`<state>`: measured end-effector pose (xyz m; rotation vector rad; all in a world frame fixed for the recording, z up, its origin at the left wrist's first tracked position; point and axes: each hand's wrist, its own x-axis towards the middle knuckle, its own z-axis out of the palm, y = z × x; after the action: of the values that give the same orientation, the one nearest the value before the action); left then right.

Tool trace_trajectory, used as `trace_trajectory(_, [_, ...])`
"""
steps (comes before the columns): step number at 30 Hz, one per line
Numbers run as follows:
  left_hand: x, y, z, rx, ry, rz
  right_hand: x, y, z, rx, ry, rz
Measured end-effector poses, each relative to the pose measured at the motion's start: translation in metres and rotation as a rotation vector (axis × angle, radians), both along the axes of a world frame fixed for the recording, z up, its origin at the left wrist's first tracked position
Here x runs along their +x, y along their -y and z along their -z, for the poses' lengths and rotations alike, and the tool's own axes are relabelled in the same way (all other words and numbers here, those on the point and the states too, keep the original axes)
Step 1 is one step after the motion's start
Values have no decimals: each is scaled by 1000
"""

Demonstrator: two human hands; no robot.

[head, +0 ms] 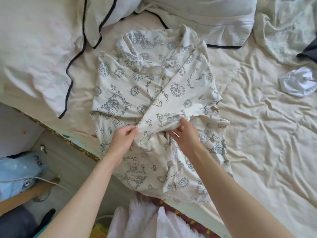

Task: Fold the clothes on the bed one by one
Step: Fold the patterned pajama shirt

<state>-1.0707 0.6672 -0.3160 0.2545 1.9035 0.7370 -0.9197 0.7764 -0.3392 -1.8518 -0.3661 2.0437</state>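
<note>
Head view: printed pyjama top (137, 93), cream with grey line drawings and a lace-trimmed collar (137, 60), lies spread on the bed sheet (257, 117) near the bed's left edge, collar toward the pillows (42, 40), hem toward the person. Its right sleeve (171, 107) is folded diagonally across the front, cuff end low and centre. Left hand (123, 138) pinches the cuff's left corner between thumb and fingertips; right hand (186, 134) has fingers curled over the cuff's right side, thumb tucked beneath, so both hands grip the same sleeve end. Judgement: step in hand is laying the sleeve inward over the body of the top, early-to-middle of folding this garment. Left side of the top appears already turned in, though the layering there is hard to read. Next move likely calls for flattening the cuff square to the side edges, letting go, then bringing the hem up toward the collar; the fabric is limp and creased, so smoothing first would help. Other items waiting: a small white garment (296, 83) well apart at right, a pale crumpled cloth (283, 28) at the far right corner.
</note>
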Motion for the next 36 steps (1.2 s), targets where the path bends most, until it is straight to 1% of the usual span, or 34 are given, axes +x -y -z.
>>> trace_trajectory(2, [-4, 5, -9, 28, -19, 63, 5, 8, -1, -10, -3, 6])
trace_trajectory(3, [-6, 7, -12, 31, -12, 97, 6, 13, -2, -47, -40, 31])
trace_trajectory(6, [-11, 10, -21, -34, 76, 219, 5, 29, -5, -164, -148, 51])
trace_trajectory(8, [-17, 11, -24, -95, 146, 337, 3, 40, -8, -185, -174, -25])
trace_trajectory(10, [-23, 14, -24, -132, 133, 454, 1, 50, -13, -143, -164, -138])
trace_trajectory(11, [-24, 16, -26, -140, 112, 480, 0, 55, -15, -108, -148, -184])
trace_trajectory(13, [-24, 19, -29, -138, 101, 464, 0, 64, -19, -36, -131, -237])
trace_trajectory(15, [-25, 24, -30, -113, 97, 398, 1, 72, -21, 22, -120, -290])
trace_trajectory(17, [-27, 28, -33, -89, 65, 372, 1, 80, -24, 39, -106, -348])
trace_trajectory(19, [-30, 31, -36, -51, 71, 362, 0, 87, -27, 49, -92, -395])
trace_trajectory(22, [-33, 37, -40, -7, 74, 384, -3, 98, -29, 32, -81, -377])
trace_trajectory(27, [-38, 64, -31, -59, 89, 467, -10, 120, -33, 59, -42, -404])
trace_trajectory(30, [-40, 85, -20, -7, 79, 358, -12, 135, -30, 115, -35, -426])
trace_trajectory(33, [-40, 100, -12, 61, 17, 172, -11, 145, -27, 213, 43, -512])
trace_trajectory(34, [-39, 105, -6, 53, -5, 134, -9, 146, -25, 217, 76, -557])
trace_trajectory(36, [-36, 118, 6, -42, -52, 123, 1, 142, -18, 184, 174, -650])
